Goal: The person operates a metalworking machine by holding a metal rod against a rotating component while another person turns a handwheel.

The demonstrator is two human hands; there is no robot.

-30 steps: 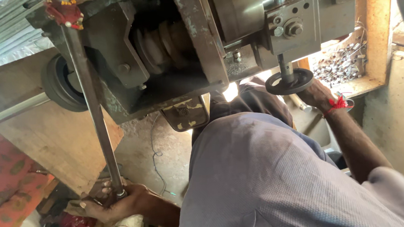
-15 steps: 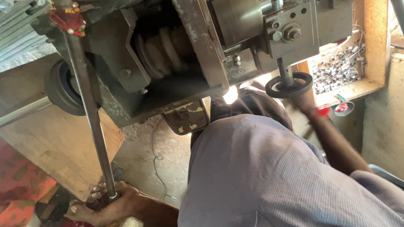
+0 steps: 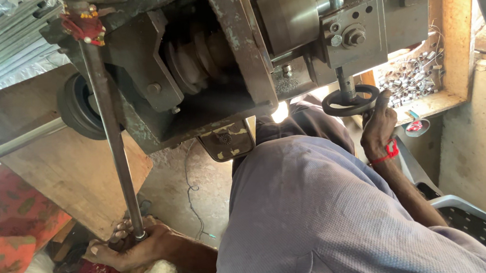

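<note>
The left hand (image 3: 126,250) sits at about 7 o'clock in the view, its grip closed around the lower end of a long steel lever rod (image 3: 112,134). The rod runs up toward 11 o'clock, where red thread (image 3: 82,27) is tied round it against the grey machine body (image 3: 203,59). The right hand (image 3: 378,126), at about 2 o'clock, wears a red wrist thread (image 3: 385,155); its grip is closed on the rim of a small black handwheel (image 3: 350,100) that hangs under the machine's tool block (image 3: 352,29). Just beyond the wheel, at 2 o'clock, a heap of short cut metal rings (image 3: 410,76) lies on a wooden ledge (image 3: 432,105). The person's grey shirt (image 3: 317,217) fills the lower middle.
</note>
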